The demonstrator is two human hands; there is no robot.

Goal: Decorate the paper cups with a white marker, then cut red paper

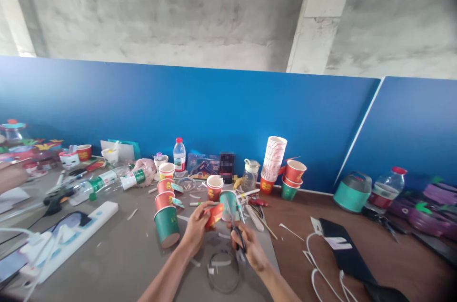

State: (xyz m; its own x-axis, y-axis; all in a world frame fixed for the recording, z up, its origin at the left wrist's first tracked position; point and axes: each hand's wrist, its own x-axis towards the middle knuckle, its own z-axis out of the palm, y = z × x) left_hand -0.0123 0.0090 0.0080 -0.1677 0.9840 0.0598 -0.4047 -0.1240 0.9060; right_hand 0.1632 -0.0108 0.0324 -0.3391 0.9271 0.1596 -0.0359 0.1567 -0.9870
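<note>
My left hand (195,227) is closed on a red and orange piece of paper cup (214,215), held up over the grey table. In my right hand (253,245) is a pair of scissors (237,235) with black handles, its blades pointing up beside the cup piece. Whether the blades touch it, I cannot tell. Just behind the hands stands a green paper cup (228,204), and behind that a red paper cup (214,186). To the left, a line of red cups ends in a tipped green cup (167,226).
A tall stack of paper cups (274,159) stands near the blue partition (228,106). Plastic bottles (132,179) and a white power strip (78,240) lie on the left. A coiled cable (224,288) rests below my hands. Black case (348,254) and white cables lie right.
</note>
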